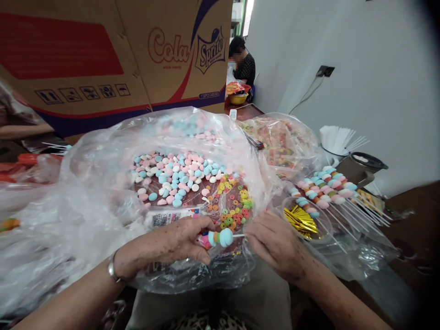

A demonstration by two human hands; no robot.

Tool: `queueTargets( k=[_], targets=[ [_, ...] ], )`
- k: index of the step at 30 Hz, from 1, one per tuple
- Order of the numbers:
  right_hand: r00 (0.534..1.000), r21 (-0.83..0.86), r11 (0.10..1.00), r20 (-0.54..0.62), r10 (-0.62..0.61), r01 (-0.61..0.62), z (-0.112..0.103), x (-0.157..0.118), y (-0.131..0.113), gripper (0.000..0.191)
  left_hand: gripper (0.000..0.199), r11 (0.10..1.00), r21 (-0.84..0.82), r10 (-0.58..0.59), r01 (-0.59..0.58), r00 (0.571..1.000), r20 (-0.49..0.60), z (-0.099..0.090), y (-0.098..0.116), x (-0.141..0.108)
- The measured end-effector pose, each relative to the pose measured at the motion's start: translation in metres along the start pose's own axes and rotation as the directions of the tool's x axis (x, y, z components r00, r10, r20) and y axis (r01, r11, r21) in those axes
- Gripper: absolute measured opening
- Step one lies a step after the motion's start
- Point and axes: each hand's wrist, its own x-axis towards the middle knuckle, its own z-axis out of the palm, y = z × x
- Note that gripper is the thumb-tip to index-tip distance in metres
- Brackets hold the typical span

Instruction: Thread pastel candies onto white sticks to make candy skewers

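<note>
A candy skewer [225, 238] of pale blue pieces and ring candies lies sideways between my hands. My left hand [172, 243], with a bangle at the wrist, is closed around its left end, where something pink and printed, perhaps a wrapper, shows. The white stick [239, 235] runs to the right into the closed fingers of my right hand [275, 243]. Just beyond lie pink, blue and white candies [178, 176] and colourful ring candies [235, 206] inside an opened clear plastic bag [103, 142]. A printed wrapper [168, 217] lies partly behind my left hand.
Finished candy skewers [326, 185] are piled at the right, near gold twist ties [300, 221] in a clear tub. White sticks [338, 140] stand behind a dark jug [364, 162]. A large carton [113, 55] blocks the back left. A person [244, 64] sits farther back.
</note>
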Motion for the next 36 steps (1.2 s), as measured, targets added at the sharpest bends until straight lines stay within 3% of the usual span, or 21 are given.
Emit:
queueTargets(
  k=[2, 6, 8, 11, 15, 17, 23, 30, 36],
  targets=[
    [0.998, 0.073, 0.995, 0.024, 0.06, -0.061, -0.004, 0.0, 0.0, 0.023, 0.051, 0.998, 0.048, -0.047, 0.049, 0.998, -0.042, -0.002, 0.004, -0.002],
    [0.98, 0.206, 0.962, 0.123, 0.157, -0.18, -0.007, 0.0, -0.001, 0.026, 0.036, 0.996, 0.075, -0.045, 0.048, 0.998, -0.039, -0.006, 0.009, -0.006],
    [0.989, 0.201, 0.973, 0.111, 0.094, -0.115, -0.008, 0.0, 0.001, 0.024, 0.033, 1.0, 0.021, -0.02, 0.021, 1.0, -0.017, -0.008, 0.008, -0.007],
    [0.996, 0.077, 0.994, 0.041, -0.081, 0.078, -0.01, 0.0, 0.003, 0.021, 0.035, 0.992, -0.118, -0.031, 0.037, 0.998, 0.049, -0.01, 0.001, -0.011],
    [0.984, -0.015, 0.984, -0.014, -0.178, 0.178, -0.009, 0.0, 0.003, 0.019, 0.046, 0.895, -0.353, -0.191, 0.273, 0.95, 0.248, -0.011, -0.008, -0.016],
    [0.981, -0.016, 0.982, -0.027, -0.19, 0.189, -0.007, 0.001, 0.002, 0.016, 0.046, 0.854, -0.404, -0.224, 0.328, 0.932, 0.283, -0.01, -0.009, -0.017],
    [0.979, 0.035, 0.979, 0.015, -0.202, 0.201, -0.007, 0.005, 0.005, 0.011, 0.044, 0.809, -0.49, -0.177, 0.326, 0.928, 0.327, -0.01, -0.012, -0.012],
    [0.962, 0.115, 0.955, -0.016, -0.272, 0.272, 0.001, 0.013, 0.003, 0.015, 0.047, 0.777, -0.529, -0.152, 0.341, 0.917, 0.368, -0.006, -0.022, -0.007],
    [0.985, 0.082, 0.982, -0.042, -0.168, 0.171, -0.004, 0.025, -0.005, 0.018, 0.053, 0.84, -0.478, -0.105, 0.255, 0.942, 0.318, -0.009, -0.015, -0.006]
  ],
)
